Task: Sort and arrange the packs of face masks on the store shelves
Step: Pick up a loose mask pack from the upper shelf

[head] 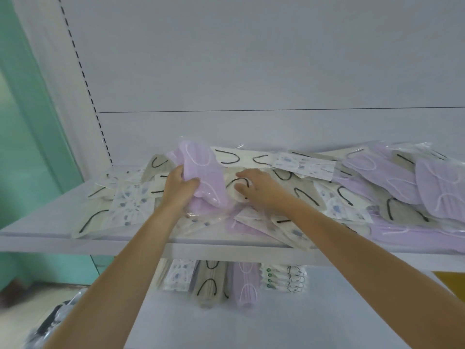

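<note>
A white upper shelf (37, 233) carries a loose heap of clear-wrapped face mask packs in lilac, cream, grey-beige and blue-patterned white. My left hand (180, 190) grips a lilac mask pack (201, 172), lifted and tilted above the heap. Just to its right, my right hand (256, 187) pinches a cream mask pack (237, 187) with a black ear loop, lying on the pile. More lilac packs (432, 182) are heaped at the far right end.
Below, a lower shelf (327, 311) holds upright rows of sorted packs (226, 280): patterned, grey-beige, lilac and white. A slotted shelf upright (83, 79) runs up the left. A green wall (22, 147) lies beyond it, and dark bagged goods (50, 321) sit bottom left.
</note>
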Demonstrator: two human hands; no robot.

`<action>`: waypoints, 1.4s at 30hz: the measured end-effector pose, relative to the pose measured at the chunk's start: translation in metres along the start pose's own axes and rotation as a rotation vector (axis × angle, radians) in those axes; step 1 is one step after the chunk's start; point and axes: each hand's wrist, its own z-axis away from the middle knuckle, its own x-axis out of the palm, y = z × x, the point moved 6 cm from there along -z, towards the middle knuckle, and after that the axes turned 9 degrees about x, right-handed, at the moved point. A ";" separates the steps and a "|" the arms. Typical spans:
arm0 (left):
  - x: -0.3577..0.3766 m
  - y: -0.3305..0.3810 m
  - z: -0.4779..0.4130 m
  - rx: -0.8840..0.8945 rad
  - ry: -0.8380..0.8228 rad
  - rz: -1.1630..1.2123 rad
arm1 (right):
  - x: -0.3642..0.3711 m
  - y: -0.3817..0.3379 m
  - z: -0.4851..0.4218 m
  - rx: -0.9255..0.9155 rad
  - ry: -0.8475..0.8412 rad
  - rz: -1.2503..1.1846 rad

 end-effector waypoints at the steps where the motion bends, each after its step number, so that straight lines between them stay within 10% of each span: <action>1: -0.008 -0.001 -0.002 0.017 0.056 -0.017 | -0.001 0.012 -0.003 0.033 -0.010 0.130; 6: -0.042 0.000 0.002 0.141 0.384 0.042 | -0.003 0.029 0.004 0.068 -0.106 0.184; 15: 0.008 0.022 0.023 0.230 -0.002 0.177 | -0.023 0.004 0.051 0.029 0.075 -0.219; 27: -0.056 -0.006 0.100 0.152 -0.005 0.035 | 0.038 -0.026 0.118 -0.009 0.120 0.508; 42: -0.070 -0.012 0.160 0.133 -0.106 0.029 | 0.033 -0.001 0.117 0.185 0.081 0.313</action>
